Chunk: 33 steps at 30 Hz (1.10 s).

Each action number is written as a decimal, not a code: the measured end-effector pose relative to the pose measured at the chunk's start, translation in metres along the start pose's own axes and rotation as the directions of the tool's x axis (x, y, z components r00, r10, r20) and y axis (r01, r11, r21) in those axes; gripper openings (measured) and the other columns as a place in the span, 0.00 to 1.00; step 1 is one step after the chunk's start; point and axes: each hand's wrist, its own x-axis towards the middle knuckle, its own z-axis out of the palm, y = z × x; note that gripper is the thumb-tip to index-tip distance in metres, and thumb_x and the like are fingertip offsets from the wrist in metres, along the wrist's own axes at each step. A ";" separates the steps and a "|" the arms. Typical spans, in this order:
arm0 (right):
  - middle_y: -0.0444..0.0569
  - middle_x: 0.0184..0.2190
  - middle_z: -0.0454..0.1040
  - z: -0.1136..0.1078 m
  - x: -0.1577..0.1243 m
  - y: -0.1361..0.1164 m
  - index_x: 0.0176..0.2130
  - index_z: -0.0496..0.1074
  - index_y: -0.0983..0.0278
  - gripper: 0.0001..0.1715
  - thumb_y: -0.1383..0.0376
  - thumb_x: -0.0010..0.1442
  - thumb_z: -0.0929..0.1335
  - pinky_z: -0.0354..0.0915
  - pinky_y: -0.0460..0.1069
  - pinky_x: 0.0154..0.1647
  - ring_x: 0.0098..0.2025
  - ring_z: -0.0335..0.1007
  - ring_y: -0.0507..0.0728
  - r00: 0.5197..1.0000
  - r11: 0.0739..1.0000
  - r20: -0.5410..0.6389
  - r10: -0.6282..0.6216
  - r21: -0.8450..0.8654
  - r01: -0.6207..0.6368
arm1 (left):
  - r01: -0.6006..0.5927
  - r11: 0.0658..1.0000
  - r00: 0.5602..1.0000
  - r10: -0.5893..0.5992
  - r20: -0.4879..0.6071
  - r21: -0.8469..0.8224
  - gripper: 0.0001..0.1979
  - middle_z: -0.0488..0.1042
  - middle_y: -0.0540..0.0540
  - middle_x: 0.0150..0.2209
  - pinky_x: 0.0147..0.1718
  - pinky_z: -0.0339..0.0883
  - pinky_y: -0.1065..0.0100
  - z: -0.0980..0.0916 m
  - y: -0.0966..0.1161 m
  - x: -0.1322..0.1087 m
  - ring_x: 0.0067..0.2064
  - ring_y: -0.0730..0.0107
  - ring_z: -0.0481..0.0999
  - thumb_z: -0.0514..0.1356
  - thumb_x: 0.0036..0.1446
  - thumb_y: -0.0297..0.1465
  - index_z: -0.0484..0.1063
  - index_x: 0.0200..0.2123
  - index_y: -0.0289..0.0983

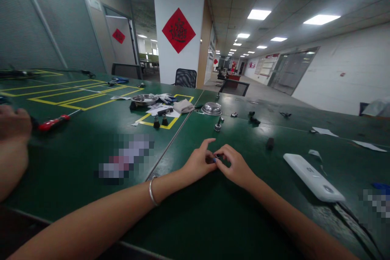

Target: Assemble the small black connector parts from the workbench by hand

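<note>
My left hand (pixel 199 163) and my right hand (pixel 236 166) meet over the green table (pixel 213 215), fingertips pinched together on a small dark part with a blue bit (pixel 215 158). The left index finger sticks up a little. A silver bangle (pixel 151 191) circles my left wrist. The part is too small to name.
Another person's hand (pixel 14 124) rests at the far left beside a red-handled tool (pixel 54 122). Metal bowls (pixel 211 108), small black parts (pixel 269 143), cloth and papers lie farther back. A white flat device (pixel 313 176) lies at right. Yellow tape lines mark the table's left.
</note>
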 end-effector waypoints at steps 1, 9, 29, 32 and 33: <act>0.46 0.30 0.65 0.000 0.000 0.000 0.36 0.68 0.64 0.07 0.72 0.55 0.64 0.60 0.48 0.33 0.32 0.62 0.54 1.000 1.000 -0.006 0.010 -0.003 -0.010 | -0.004 1.000 1.000 0.004 0.001 0.006 0.36 0.73 0.53 0.29 0.32 0.67 0.70 0.000 0.000 0.000 0.31 0.69 0.75 0.62 0.45 0.24 0.50 0.56 0.39; 0.46 0.31 0.65 -0.001 -0.001 0.000 0.39 0.68 0.64 0.09 0.70 0.55 0.65 0.60 0.48 0.34 0.34 0.63 0.54 1.000 1.000 -0.007 0.025 -0.011 -0.026 | 0.005 1.000 1.000 -0.005 0.011 0.007 0.36 0.73 0.52 0.29 0.33 0.67 0.69 -0.002 0.003 0.000 0.33 0.68 0.75 0.62 0.45 0.23 0.50 0.56 0.38; 0.47 0.31 0.66 0.001 -0.002 0.003 0.36 0.66 0.63 0.05 0.67 0.56 0.65 0.62 0.50 0.36 0.35 0.63 0.55 0.998 1.000 -0.048 0.028 -0.008 -0.028 | -0.039 0.998 0.999 0.038 0.017 0.042 0.35 0.74 0.52 0.29 0.34 0.67 0.69 0.000 -0.001 0.001 0.32 0.69 0.75 0.61 0.46 0.24 0.51 0.57 0.39; 0.49 0.36 0.65 0.006 -0.004 0.007 0.46 0.63 0.63 0.13 0.66 0.59 0.62 0.62 0.52 0.41 0.39 0.63 0.57 0.988 0.998 -0.147 0.052 0.030 -0.049 | -0.054 0.997 0.998 0.052 0.045 0.059 0.34 0.73 0.53 0.29 0.34 0.68 0.69 -0.002 0.001 0.000 0.32 0.70 0.75 0.60 0.47 0.24 0.51 0.57 0.41; 0.50 0.37 0.64 0.008 -0.004 0.009 0.48 0.61 0.63 0.15 0.66 0.61 0.60 0.62 0.53 0.42 0.40 0.62 0.57 0.976 0.996 -0.205 0.076 0.050 -0.067 | -0.061 0.996 0.997 0.057 0.057 0.069 0.34 0.73 0.53 0.30 0.34 0.68 0.69 -0.002 0.001 0.000 0.32 0.71 0.75 0.60 0.48 0.24 0.52 0.57 0.41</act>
